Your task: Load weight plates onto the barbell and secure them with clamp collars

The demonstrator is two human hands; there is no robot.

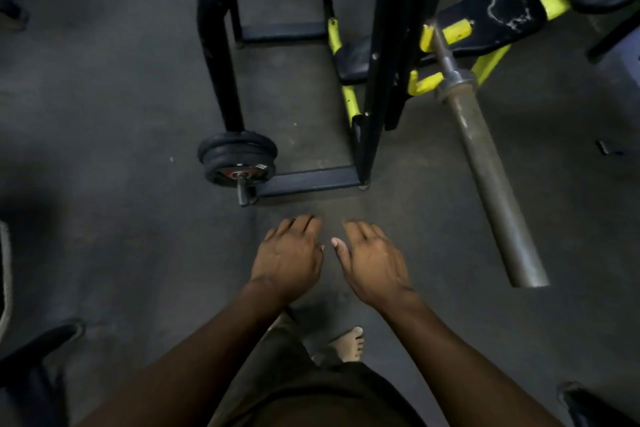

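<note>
The grey barbell sleeve [491, 184] juts toward me at the right, bare of plates, resting on a yellow hook [424, 81] of the bench rack. Two or three small black weight plates [237, 158] hang on a storage peg at the foot of the black frame, left of centre. My left hand [289, 255] and my right hand [372, 260] hover side by side over the floor, palms down, fingers loosely spread, holding nothing. Both are below the plates and left of the sleeve end. No clamp collar is visible.
A black and yellow bench rack [377, 62] with a worn black bench pad [485, 21] stands at the top. Dark rubber floor [104, 149] stretches to the left. My bare foot [349, 343] shows below my hands. Dark equipment edges sit at bottom left [38, 354] and bottom right [595, 406].
</note>
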